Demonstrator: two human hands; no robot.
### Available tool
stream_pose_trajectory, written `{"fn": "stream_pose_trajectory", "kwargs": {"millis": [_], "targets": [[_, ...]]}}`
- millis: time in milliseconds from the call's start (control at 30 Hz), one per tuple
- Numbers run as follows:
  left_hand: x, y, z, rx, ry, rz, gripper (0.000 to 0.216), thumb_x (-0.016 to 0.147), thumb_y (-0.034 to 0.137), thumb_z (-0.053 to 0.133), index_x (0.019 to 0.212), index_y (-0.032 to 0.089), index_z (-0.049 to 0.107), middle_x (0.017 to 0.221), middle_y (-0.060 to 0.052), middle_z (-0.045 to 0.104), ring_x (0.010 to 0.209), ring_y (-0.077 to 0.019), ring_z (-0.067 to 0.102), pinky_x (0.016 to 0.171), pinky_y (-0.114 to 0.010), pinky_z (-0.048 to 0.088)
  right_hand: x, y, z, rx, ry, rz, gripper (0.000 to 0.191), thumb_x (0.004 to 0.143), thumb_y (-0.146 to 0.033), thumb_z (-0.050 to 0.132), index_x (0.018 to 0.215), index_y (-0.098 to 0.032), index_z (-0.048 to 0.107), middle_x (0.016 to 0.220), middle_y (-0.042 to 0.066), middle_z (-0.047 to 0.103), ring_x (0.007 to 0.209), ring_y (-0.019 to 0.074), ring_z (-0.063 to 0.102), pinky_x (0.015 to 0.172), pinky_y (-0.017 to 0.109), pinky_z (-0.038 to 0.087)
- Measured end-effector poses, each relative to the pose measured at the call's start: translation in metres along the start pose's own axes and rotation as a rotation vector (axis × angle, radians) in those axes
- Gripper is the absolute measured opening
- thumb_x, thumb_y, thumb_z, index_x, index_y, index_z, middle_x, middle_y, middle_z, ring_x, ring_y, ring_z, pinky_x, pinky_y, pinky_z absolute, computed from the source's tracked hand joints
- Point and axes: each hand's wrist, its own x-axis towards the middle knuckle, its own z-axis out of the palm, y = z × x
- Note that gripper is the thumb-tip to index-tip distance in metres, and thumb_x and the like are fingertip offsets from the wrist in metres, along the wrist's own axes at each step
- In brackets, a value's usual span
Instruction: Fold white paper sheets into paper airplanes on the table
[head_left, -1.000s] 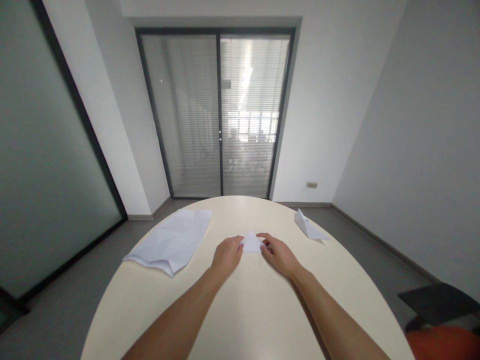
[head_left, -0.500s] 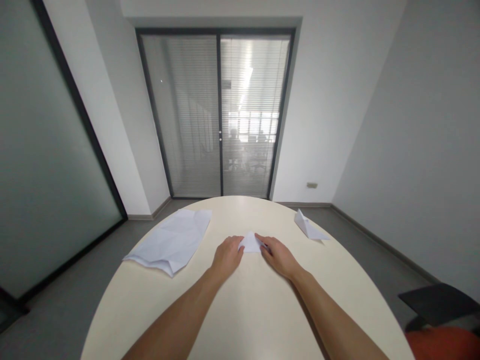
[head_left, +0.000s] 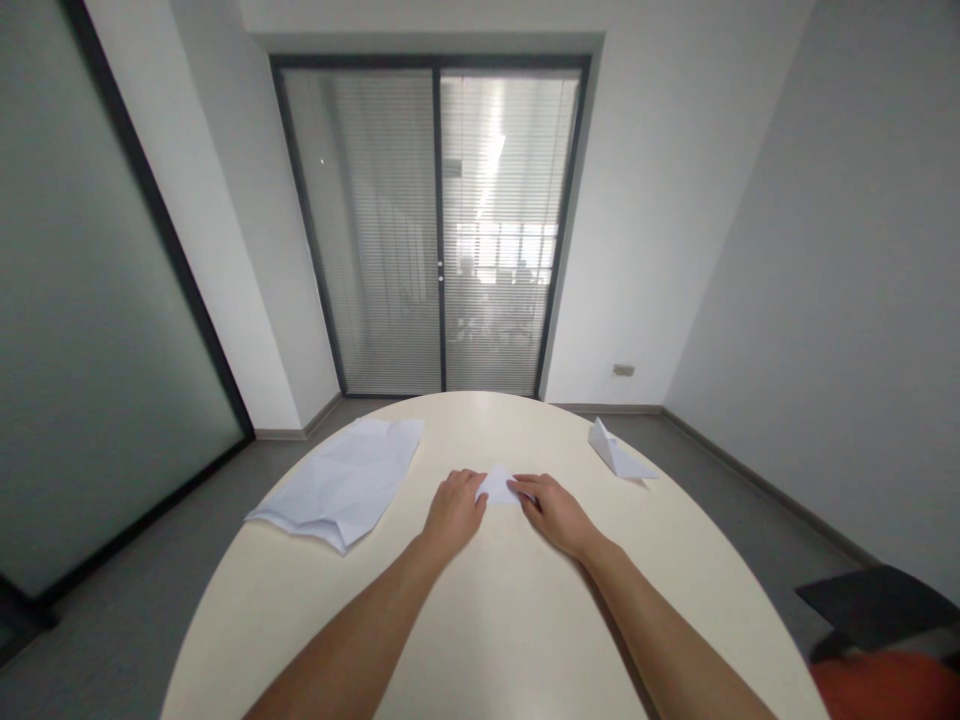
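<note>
A small piece of folded white paper [head_left: 498, 487] lies flat on the round table [head_left: 487, 620], its visible part shaped like a triangle pointing away from me. My left hand [head_left: 455, 508] grips its left side, fingers curled and thumb along the edge. On the other side, my right hand [head_left: 553, 508] has the right edge between thumb and fingers, the index fingertip pressing on the paper's face. Both side corners are hidden under my hands.
Several creased white sheets [head_left: 349, 480] lie at the table's left edge. A folded paper shape [head_left: 616, 456] stands near the right rim. Beyond the table is a glass door with blinds [head_left: 360, 240]. A black and red chair [head_left: 885, 630] is at the lower right.
My right index finger has slid down from near the paper's tip along its right slope. My left hand and the paper have hardly moved.
</note>
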Motion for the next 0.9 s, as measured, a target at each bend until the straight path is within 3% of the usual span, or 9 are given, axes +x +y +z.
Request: {"fn": "stream_pose_trajectory", "kwargs": {"millis": [300, 500, 900], "targets": [[0.0, -0.005, 0.006, 0.027, 0.049, 0.043, 0.037, 0.093, 0.021, 0.052, 0.129, 0.018, 0.062, 0.119, -0.008, 0.067, 0.11, -0.0242, 0.056, 0.1, -0.035, 0.044, 0.0, -0.009, 0.0, -0.057, 0.001, -0.017, 0.034, 0.093, -0.021, 0.048, 0.116, -0.02, 0.073, 0.126, 0.011, 0.068, 0.113, 0.0255, 0.06, 0.102, 0.041, 0.044], [0.001, -0.008, 0.009, -0.02, 0.049, 0.126, 0.031, 0.096, 0.019, 0.049, 0.117, 0.021, 0.071, 0.129, -0.004, 0.066, 0.116, -0.0216, 0.057, 0.105, -0.035, 0.043, 0.0, -0.014, -0.004, -0.094, -0.023, -0.046, 0.034, 0.092, -0.022, 0.051, 0.117, -0.022, 0.073, 0.127, 0.008, 0.068, 0.112, 0.026, 0.06, 0.1, 0.041, 0.045], [-0.002, -0.005, 0.004, -0.022, 0.04, 0.198, 0.029, 0.094, 0.027, 0.055, 0.119, 0.02, 0.069, 0.127, -0.005, 0.068, 0.112, -0.0232, 0.057, 0.103, -0.036, 0.045, 0.0, -0.011, -0.002, -0.061, -0.011, -0.028, 0.033, 0.094, -0.025, 0.051, 0.121, -0.023, 0.07, 0.125, 0.008, 0.069, 0.11, 0.0247, 0.062, 0.099, 0.04, 0.045]]}}
